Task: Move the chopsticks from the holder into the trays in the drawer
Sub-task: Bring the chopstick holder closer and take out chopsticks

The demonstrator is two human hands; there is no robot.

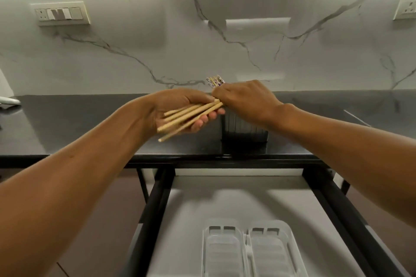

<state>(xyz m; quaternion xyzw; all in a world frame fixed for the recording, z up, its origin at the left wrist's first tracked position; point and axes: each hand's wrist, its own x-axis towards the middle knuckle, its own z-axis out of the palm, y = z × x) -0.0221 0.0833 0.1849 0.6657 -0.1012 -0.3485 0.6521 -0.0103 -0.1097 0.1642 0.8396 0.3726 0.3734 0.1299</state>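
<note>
Several pale wooden chopsticks (189, 117) with patterned tops are gripped by both hands above the black counter. My left hand (180, 108) lies palm-up under their plain lower ends, fingers curled around them. My right hand (245, 99) is closed over their upper part, and the patterned tops (215, 80) stick out beyond its knuckles. The dark ribbed holder (244, 128) stands on the counter just below my right hand, partly hidden by it. Two clear plastic trays (252, 252) lie side by side in the open drawer below, nothing in them.
The drawer (225, 204) is pulled out under the counter edge, with black side rails. A white marble backsplash carries a switch plate (60, 14) at left and a socket (405, 8) at right. A white object (9, 101) sits at the counter's far left.
</note>
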